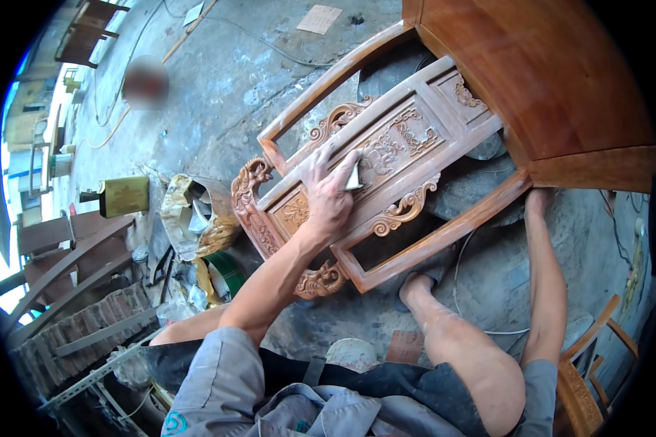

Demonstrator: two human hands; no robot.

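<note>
The chair (pixel 444 109) lies tipped over in front of the worker, its back reaching out to the left and its broad seat (pixel 539 80) at the upper right. From where I stand, the step looks like smoothing the carved panel (pixel 408 142) down the middle of the chair's back. The left hand (pixel 329 188) pinches a small pale sheet (pixel 354 179), probably abrasive, against that panel. The right hand (pixel 539 201) is at the chair's lower seat edge, apparently steadying it; its fingers are hidden, so I can't tell whether they grip. The next move seems to call for light strokes along the grain, with the sheet folded small enough for the hollows.

The seat is glossy red-brown wood, while the panel and rails are duller and streaked with whitish dust. Raised scrollwork fills the panel, curling brackets (pixel 406 209) flank it, and the chair's far left end swells into rounded, deeply cut knobs (pixel 321 281). Left of the chair, a ragged bag (pixel 222 229) and a boxy yellow tin (pixel 125 197) stand on rough, stained concrete (pixel 219 95).
</note>
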